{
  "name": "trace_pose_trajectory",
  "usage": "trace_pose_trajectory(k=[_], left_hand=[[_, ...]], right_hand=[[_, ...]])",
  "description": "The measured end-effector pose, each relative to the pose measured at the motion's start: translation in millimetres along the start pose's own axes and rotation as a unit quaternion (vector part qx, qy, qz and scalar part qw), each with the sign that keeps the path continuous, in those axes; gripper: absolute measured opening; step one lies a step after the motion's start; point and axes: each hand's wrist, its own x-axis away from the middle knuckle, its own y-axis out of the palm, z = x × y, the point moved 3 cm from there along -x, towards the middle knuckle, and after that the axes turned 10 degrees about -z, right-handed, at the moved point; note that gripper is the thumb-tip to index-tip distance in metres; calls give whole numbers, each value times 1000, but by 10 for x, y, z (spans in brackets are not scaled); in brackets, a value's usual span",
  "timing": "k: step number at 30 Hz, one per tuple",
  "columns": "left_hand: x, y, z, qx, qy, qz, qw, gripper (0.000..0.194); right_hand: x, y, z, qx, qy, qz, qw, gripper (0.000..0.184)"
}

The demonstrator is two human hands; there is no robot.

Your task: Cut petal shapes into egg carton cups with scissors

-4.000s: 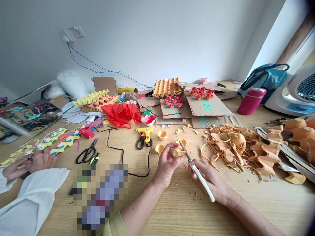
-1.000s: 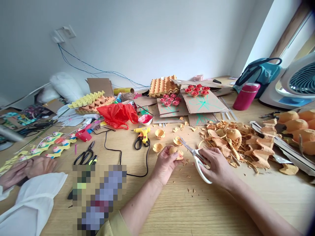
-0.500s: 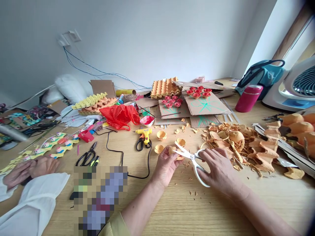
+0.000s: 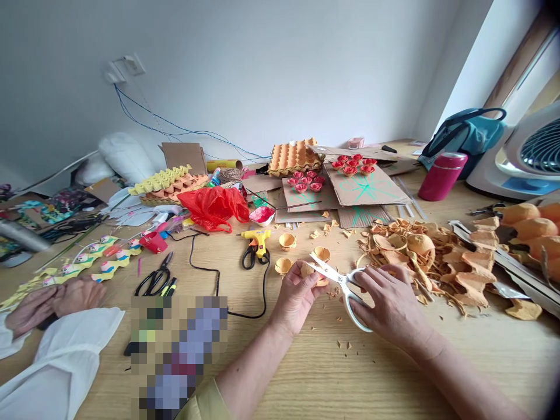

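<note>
My left hand [image 4: 292, 302] pinches a small orange egg-carton cup [image 4: 307, 269] between thumb and fingers, which partly hide it. In my right hand [image 4: 391, 302] are white-handled scissors [image 4: 340, 279], their blades pointing left and lying against that cup. Cut, petal-edged cups stand on the table close by: one cup [image 4: 287, 241] behind my left hand, a second cup [image 4: 283, 266] beside it, and another cup [image 4: 322, 253] just beyond the blades. One more orange piece shows partly under the blades. Small scraps [image 4: 343, 345] lie below the scissors.
To the right spreads a heap of orange carton offcuts [image 4: 396, 239]. A yellow glue gun [image 4: 257, 235] with a black cord lies left of the cups. Red flower cups [image 4: 366, 170] sit on cardboard [image 4: 371, 189] behind. At the left rest another person's hands [image 4: 74, 300]. A pink bottle [image 4: 443, 177] stands right.
The scissor blades have come closer together at the cup. Both my hands stay in nearly the same place, and the other person's hands have not moved.
</note>
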Motion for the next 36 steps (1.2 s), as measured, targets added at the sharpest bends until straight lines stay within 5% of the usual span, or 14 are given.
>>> trace_pose_trajectory(k=[11,19,36], left_hand=[[-16,-14,51,-18,12,7,1000,37],[-11,-14,55,-25,10,17,999,39],[-37,-85,27,-37,-29,1,999,39]], right_hand=[[26,30,17,-22,-35,-26,999,10],[-15,95,84,-88,57,-27,994,23],[-25,81,42,-170,75,-48,981,35]])
